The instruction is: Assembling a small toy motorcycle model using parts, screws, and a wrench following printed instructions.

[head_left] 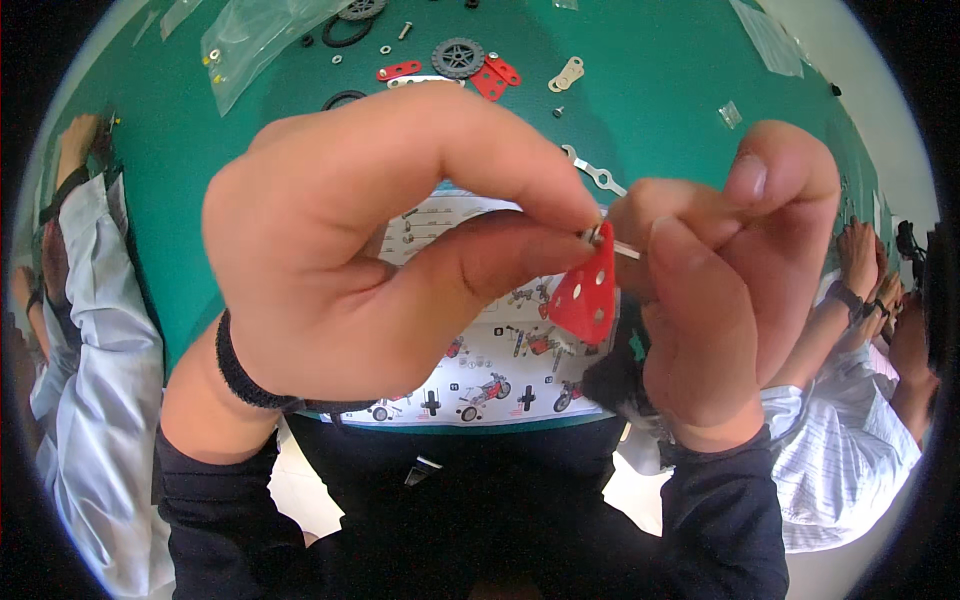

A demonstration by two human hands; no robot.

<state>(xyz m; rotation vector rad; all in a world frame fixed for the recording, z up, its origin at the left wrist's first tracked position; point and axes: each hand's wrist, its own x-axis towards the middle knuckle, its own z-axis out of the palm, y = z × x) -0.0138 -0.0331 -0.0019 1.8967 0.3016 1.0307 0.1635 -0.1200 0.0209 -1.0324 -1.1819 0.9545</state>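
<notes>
In front of me my left hand (390, 250) pinches a small piece of metal hardware at the top corner of a red perforated plate (585, 300). That corner lies against the tips of its thumb and forefinger. A thin metal bolt shank (626, 250) sticks out of the plate toward the right. My right hand (720, 290) is closed right beside the shank, fingers curled and thumb bent in. What its fingertips hold is hidden. Below both hands a printed instruction sheet (470, 385) with assembly pictures lies on the green table (250, 290).
A flat metal spanner (597, 172) lies behind my right hand. Farther off are a black wheel (458, 58), red strips (400, 70), a silver link (566, 74), and a clear plastic bag (250, 50). Other people's sleeves (100, 300) and hands (858, 255) flank the table.
</notes>
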